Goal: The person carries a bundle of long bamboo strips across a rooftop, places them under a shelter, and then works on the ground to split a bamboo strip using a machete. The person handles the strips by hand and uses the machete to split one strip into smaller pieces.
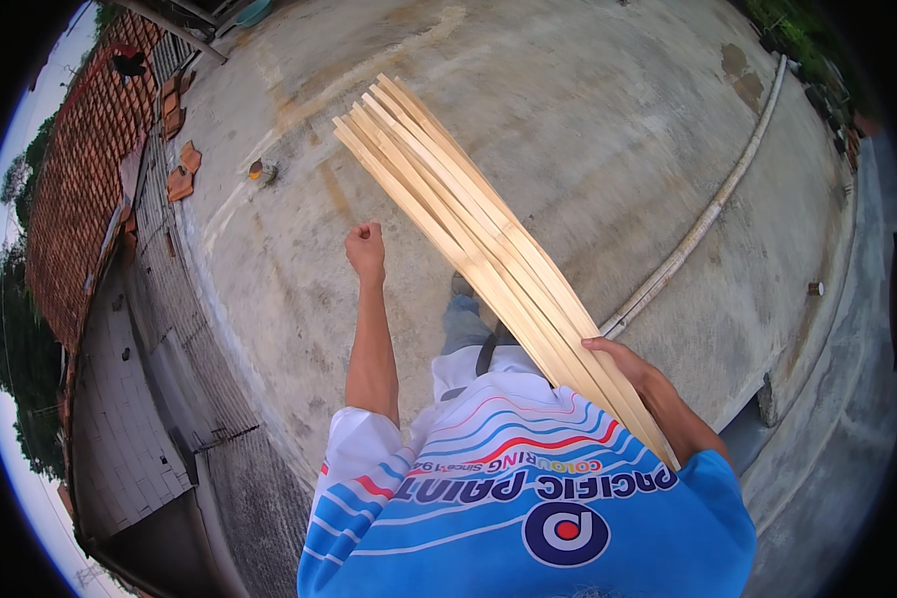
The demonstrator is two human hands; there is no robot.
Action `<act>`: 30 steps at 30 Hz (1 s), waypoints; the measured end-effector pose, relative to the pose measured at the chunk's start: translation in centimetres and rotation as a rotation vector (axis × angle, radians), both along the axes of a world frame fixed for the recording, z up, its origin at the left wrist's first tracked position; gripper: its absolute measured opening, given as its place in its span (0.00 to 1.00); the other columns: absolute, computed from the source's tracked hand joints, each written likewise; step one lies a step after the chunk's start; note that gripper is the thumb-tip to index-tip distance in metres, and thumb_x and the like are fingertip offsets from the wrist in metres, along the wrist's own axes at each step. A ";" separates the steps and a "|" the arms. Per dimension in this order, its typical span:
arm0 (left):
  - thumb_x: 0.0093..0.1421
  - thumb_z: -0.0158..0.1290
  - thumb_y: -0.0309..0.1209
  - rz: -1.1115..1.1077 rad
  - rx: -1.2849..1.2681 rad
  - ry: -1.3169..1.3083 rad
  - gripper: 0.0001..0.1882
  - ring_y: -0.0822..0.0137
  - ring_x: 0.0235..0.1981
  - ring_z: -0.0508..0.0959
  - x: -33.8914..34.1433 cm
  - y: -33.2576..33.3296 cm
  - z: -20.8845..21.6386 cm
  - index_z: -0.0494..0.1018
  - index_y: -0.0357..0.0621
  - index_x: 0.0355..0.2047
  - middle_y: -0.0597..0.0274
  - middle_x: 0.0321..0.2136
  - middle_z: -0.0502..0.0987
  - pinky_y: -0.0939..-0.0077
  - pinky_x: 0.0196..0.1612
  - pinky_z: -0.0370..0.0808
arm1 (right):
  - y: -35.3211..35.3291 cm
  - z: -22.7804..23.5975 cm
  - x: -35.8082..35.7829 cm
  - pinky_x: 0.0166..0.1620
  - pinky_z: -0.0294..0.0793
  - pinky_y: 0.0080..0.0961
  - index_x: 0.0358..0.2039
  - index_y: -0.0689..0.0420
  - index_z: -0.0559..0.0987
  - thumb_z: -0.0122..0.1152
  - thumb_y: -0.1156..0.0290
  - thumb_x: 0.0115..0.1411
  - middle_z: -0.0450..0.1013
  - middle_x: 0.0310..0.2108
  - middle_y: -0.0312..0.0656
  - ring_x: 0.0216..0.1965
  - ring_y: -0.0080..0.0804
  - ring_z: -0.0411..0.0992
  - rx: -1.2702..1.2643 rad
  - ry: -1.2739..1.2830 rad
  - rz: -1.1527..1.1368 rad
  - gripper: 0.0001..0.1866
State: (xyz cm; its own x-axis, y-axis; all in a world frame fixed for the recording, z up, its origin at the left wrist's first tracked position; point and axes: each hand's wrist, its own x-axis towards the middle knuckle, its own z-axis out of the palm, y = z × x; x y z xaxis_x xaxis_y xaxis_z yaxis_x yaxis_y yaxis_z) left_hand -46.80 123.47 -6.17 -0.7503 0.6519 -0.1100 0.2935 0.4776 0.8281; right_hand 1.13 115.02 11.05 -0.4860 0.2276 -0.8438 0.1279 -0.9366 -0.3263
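At the far left of the frame I look down past the roof edge onto a red tiled roof [80, 169], and beside it a grey tiled roof [130, 439] runs down toward the lower left. Along the upper left edge of the concrete roof slab [588, 149] I stand on, loose reddish roof tiles [181, 171] lie in small stacks; I count about five or six pieces, though they are too small to number exactly. Just right of them sits one small round can [262, 171] on the slab.

Left of centre, my left hand [366, 247] is stretched out ahead of me, curled into a fist with nothing in it that I can see, hanging over bare concrete.

In the middle, the bundle of pale split bamboo strips [468, 214] runs diagonally from the upper centre down to the lower right. I make out roughly eight strips fanning apart at the far end. My right hand [623, 364] wraps around the bundle near its lower end, fingers closed over the strips, pinning them against my blue and white shirt [528, 508].

To the right, one long pale pipe [713, 204] lies across the slab, well apart from the bundle's far end.
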 end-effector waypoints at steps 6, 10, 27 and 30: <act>0.67 0.49 0.43 0.174 0.049 -0.826 0.24 0.50 0.42 0.78 -1.5 5.1 -0.7 0.67 0.39 0.56 0.51 0.43 0.77 0.49 0.42 0.77 | -1.0 -0.2 3.6 0.55 0.74 0.34 0.63 0.66 0.65 0.52 0.53 0.62 0.72 0.54 0.61 0.50 0.46 0.76 -0.003 -0.108 -0.004 0.36; 0.71 0.41 0.48 0.322 0.185 -1.187 0.32 0.42 0.53 0.72 -2.1 7.0 -2.5 0.54 0.38 0.65 0.42 0.57 0.67 0.40 0.53 0.73 | -2.6 -0.1 7.1 0.56 0.73 0.36 0.63 0.66 0.66 0.55 0.51 0.61 0.72 0.54 0.60 0.51 0.47 0.76 -0.065 -0.123 -0.006 0.37; 0.71 0.48 0.34 0.294 0.409 -0.693 0.10 0.69 0.25 0.75 -0.9 7.0 -5.7 0.71 0.42 0.34 0.64 0.27 0.75 0.70 0.34 0.81 | -6.1 2.7 8.9 0.57 0.73 0.39 0.63 0.65 0.66 0.71 0.55 0.52 0.72 0.55 0.57 0.52 0.48 0.75 -0.137 -0.260 -0.061 0.43; 0.71 0.47 0.36 0.270 0.506 -0.712 0.12 0.73 0.22 0.71 -0.1 3.5 -5.2 0.69 0.42 0.32 0.68 0.21 0.69 0.73 0.31 0.78 | -6.0 2.0 9.1 0.56 0.74 0.39 0.62 0.65 0.68 0.71 0.55 0.52 0.73 0.53 0.57 0.51 0.47 0.75 -0.170 -0.293 -0.051 0.41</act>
State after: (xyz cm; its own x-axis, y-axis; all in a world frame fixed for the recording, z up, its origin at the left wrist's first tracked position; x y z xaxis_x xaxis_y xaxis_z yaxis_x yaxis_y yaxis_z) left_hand -46.91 126.95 -11.40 -0.7485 0.5606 -0.3543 -0.4360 -0.0136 0.8998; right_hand 10.27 108.99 13.03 -0.2093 0.0897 -0.9737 0.1447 -0.9820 -0.1215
